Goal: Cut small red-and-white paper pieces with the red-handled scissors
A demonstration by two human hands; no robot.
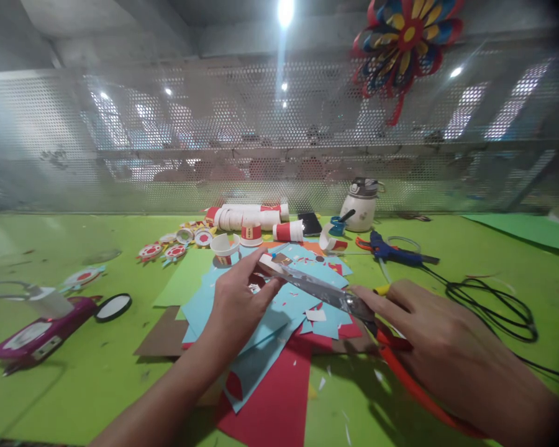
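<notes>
My right hand point(447, 347) grips large scissors point(321, 290) with red handles; the long silver blades point up and left over a pile of light blue paper sheets point(279, 316). My left hand point(240, 298) rests on that pile, its fingertips pinching a small piece at the blade tips; I cannot make out what the piece is. Red paper point(279, 397) lies under the blue sheets near the table's front edge. Small paper scraps are scattered over the pile.
On the green table point(97, 372): a blue glue gun point(391, 251) with black cable point(498, 304), a white kettle-like jug point(361, 208), paper cups point(246, 218), round paper ornaments point(172, 248), a pink case point(41, 332), a black-rimmed lens point(113, 307). A mesh wall stands behind.
</notes>
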